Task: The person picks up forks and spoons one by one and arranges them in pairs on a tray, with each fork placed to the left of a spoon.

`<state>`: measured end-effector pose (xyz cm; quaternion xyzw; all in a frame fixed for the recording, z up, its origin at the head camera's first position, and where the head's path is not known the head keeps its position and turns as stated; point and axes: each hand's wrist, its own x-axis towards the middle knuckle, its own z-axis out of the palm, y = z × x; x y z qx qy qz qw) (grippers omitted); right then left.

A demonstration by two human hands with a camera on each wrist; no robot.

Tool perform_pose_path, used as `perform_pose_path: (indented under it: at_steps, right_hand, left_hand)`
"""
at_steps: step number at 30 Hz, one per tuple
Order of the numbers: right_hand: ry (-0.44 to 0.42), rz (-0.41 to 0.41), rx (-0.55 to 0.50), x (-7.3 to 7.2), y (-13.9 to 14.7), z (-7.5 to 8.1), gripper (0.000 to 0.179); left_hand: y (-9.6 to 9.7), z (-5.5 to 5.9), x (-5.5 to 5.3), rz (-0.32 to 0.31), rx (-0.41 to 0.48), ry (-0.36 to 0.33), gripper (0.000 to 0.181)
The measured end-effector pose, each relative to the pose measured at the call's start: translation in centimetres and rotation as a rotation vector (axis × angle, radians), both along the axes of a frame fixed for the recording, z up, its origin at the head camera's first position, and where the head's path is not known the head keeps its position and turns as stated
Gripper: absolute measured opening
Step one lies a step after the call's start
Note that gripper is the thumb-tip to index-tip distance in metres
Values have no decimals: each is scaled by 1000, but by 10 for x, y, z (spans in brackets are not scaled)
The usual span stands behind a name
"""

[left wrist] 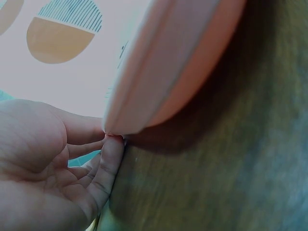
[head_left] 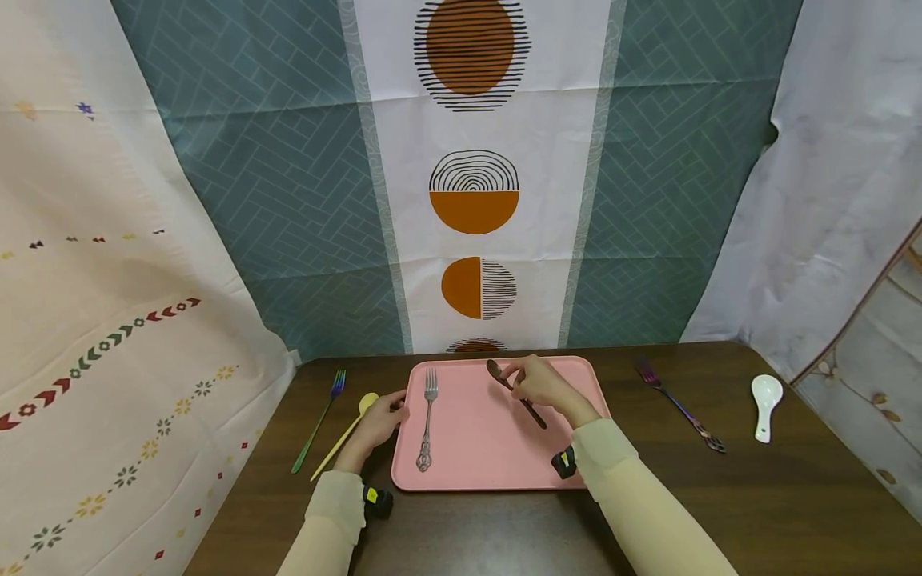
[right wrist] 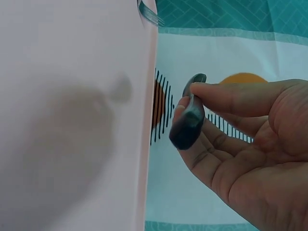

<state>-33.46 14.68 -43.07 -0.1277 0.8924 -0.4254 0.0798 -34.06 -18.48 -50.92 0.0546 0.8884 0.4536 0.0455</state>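
A pink tray (head_left: 475, 456) lies on the dark wooden table, with a silver fork (head_left: 427, 420) at its left side. My left hand (head_left: 382, 424) pinches the tray's left rim, and the left wrist view shows thumb and finger meeting at the rim (left wrist: 159, 62). Over the tray, my right hand (head_left: 543, 384) holds a dark spoon (head_left: 533, 413) by its handle, bowl pointing to the far left. Close up, the right wrist view shows the spoon (right wrist: 188, 126) pinched between thumb and fingers, apart from the tray surface.
Left of the tray lie a yellow spoon (head_left: 368, 402) and a fork with green handle and bluish tines (head_left: 317, 428). To the right are a purple-blue fork (head_left: 680, 406) and a white spoon (head_left: 766, 398). Patterned cloths hang behind the table (head_left: 497, 536).
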Motion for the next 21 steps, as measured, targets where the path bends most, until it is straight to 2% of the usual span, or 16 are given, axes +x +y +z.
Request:
perform_pose_path:
  at_steps: [3, 9, 21]
  right_hand:
    - [-7, -2, -9, -1, -6, 1, 35]
    - [18, 3, 45, -5, -18, 3, 33]
    - [34, 38, 163, -4, -46, -7, 37]
  left_hand:
    - [-1, 0, 0, -6, -4, 5, 48]
    - [0, 2, -1, -4, -11, 0, 48]
    - [-1, 1, 1, -5, -2, -5, 48]
